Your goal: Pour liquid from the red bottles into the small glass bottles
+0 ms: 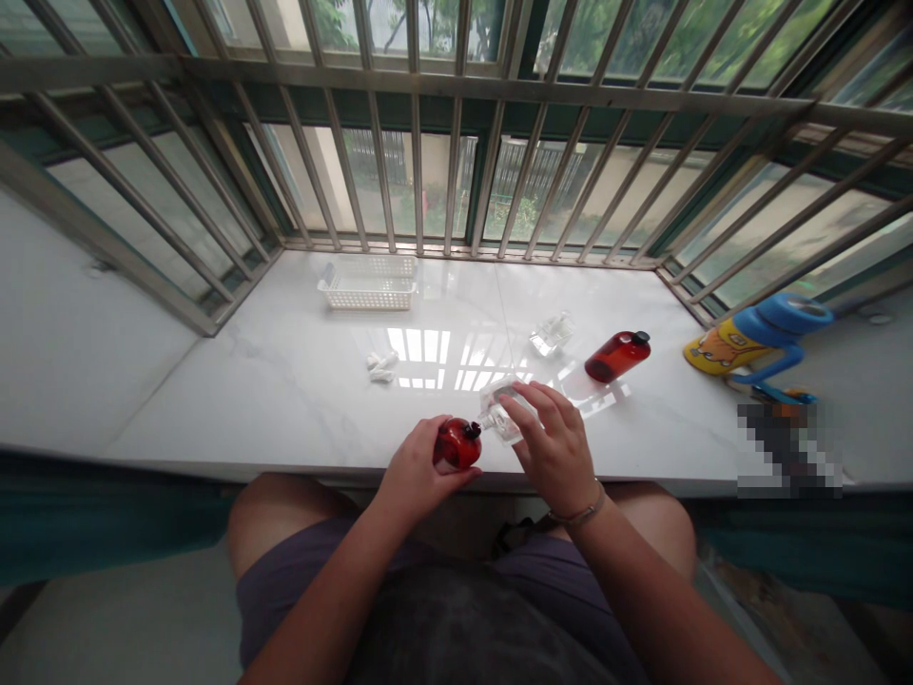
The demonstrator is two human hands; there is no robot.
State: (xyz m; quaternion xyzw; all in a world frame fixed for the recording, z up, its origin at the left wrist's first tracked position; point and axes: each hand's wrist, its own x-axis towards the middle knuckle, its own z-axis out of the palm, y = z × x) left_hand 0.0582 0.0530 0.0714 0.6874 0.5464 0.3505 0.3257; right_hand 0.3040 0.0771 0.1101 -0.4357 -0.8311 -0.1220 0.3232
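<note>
My left hand [417, 471] is wrapped round a red-brown translucent bottle [456, 445] with a dark neck, close to the counter's front edge. In my right hand [556, 442] is a clear bottle [503, 409], tilted so that its narrow neck points left at the red bottle's mouth. The two necks are very close; whether they touch I cannot tell. Beyond my right hand, a second clear bottle [552, 333] lies on the counter. To its right a second red bottle [617, 357] with a black cap appears tilted in this view.
On the glossy white counter [285, 400] are a white perforated basket [367, 287] at the back left and small white pieces [381, 366] nearer me. A blue and yellow flask [756, 333] stands at the right, beside a blurred-out dark item [788, 447]. Metal window bars [456, 171] rise behind.
</note>
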